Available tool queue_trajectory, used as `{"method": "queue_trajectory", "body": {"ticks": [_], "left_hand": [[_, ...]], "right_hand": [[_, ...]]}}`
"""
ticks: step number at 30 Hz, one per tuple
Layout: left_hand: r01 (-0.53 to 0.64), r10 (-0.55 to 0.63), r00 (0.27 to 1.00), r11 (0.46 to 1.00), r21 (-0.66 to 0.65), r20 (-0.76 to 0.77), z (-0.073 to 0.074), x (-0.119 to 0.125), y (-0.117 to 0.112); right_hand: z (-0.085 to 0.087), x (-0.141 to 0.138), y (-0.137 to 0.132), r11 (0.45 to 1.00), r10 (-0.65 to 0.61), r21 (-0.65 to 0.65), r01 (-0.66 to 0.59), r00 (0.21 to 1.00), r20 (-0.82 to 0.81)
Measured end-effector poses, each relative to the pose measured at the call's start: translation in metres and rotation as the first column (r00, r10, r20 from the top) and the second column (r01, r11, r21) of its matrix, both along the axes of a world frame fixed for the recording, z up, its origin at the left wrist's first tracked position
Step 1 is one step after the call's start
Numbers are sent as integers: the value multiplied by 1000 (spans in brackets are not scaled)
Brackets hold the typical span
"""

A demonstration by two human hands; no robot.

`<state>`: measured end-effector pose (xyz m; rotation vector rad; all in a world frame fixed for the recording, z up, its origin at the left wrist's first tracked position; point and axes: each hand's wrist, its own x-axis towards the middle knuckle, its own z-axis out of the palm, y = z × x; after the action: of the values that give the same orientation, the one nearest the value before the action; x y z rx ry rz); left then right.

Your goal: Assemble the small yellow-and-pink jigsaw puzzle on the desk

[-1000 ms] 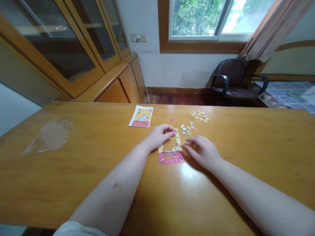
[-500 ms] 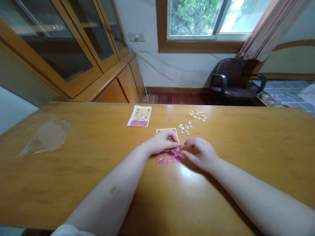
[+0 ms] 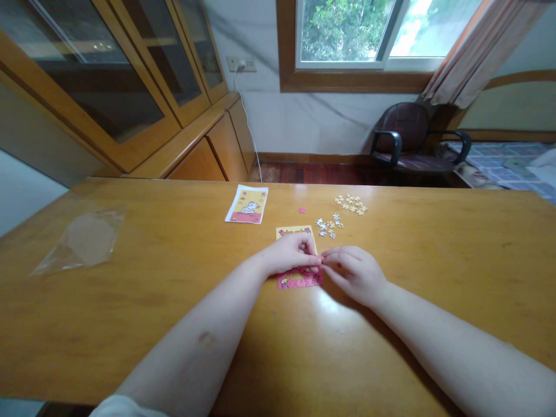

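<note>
A small, partly built jigsaw puzzle point(image 3: 299, 279) with a yellow top and pink bottom lies on the wooden table point(image 3: 174, 301). My left hand point(image 3: 291, 255) rests over its middle with fingers curled in a pinch at its right edge. My right hand point(image 3: 354, 272) meets it there, fingertips pinched together at the puzzle's right side. Whatever the fingertips hold is too small to make out. Loose white pieces point(image 3: 328, 226) lie just beyond the puzzle, yellow pieces point(image 3: 351, 204) farther back, and one pink piece point(image 3: 301, 210) sits alone.
A reference picture card point(image 3: 247, 204) lies behind the puzzle to the left. A clear plastic bag point(image 3: 82, 240) sits at the table's left. Beyond the table are wooden cabinets point(image 3: 143, 87), a dark armchair point(image 3: 410, 142) and a window point(image 3: 369, 29).
My left hand slid from the puzzle's top down over its middle. My right hand, earlier open beside the puzzle, closed its fingers and moved in to meet the left fingertips.
</note>
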<state>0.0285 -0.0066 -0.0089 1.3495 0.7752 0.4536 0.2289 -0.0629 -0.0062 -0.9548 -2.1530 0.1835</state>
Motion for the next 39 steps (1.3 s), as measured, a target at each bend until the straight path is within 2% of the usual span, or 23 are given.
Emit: {"method": "queue_trajectory", "body": {"ticks": [1, 3, 4, 5, 7, 8, 9, 12, 16, 22, 25, 32, 35, 39], "left_hand": [[-18, 18, 1000, 999, 43, -11, 2, 0, 1], [-93, 110, 992, 971, 220, -64, 5, -2, 4], [-160, 208, 973, 918, 362, -100, 6, -5, 7], [-172, 298, 940, 834, 524, -167, 6, -9, 11], [-83, 420, 860, 676, 732, -290, 5, -19, 20], [-36, 448, 830, 637, 770, -332, 3, -25, 24], [5, 455, 811, 623, 782, -367, 1, -30, 28], [119, 403, 791, 638, 761, -461, -3, -41, 34], [153, 380, 779, 656, 739, -499, -5, -42, 36], [134, 405, 773, 648, 749, -489, -8, -37, 38], [117, 421, 773, 642, 758, -475, -10, -35, 39], [27, 476, 764, 650, 759, -435, -13, -32, 41], [19, 480, 765, 649, 761, -429, -14, -33, 42], [-30, 479, 788, 658, 753, -387, -15, -35, 42]], "right_hand": [[-1, 0, 1, 1000, -12, -8, 12, 1000, -3], [-2, 0, 2, 1000, -24, -19, 24, 1000, -14], [-3, 0, 2, 999, -24, -24, 24, 1000, -17], [-4, 0, 3, 999, -22, -28, 22, 1000, -19], [-5, 0, 4, 999, -22, -31, 21, 1000, -19], [-5, 0, 4, 999, -26, -29, 25, 1000, -17], [-6, 0, 4, 999, -29, -27, 29, 999, -14], [-7, 1, 4, 999, -30, -22, 30, 1000, -2], [-8, 1, 5, 1000, -10, -17, 11, 999, 36], [-7, -2, 2, 994, 108, 1, -109, 987, 119], [-6, -12, -6, 989, 145, -39, -140, 972, 182], [1, -41, -29, 985, 97, -164, -43, 938, 334], [5, -47, -27, 980, 71, -197, -3, 938, 339], [7, -51, -18, 981, 110, -187, -49, 937, 333]]}}
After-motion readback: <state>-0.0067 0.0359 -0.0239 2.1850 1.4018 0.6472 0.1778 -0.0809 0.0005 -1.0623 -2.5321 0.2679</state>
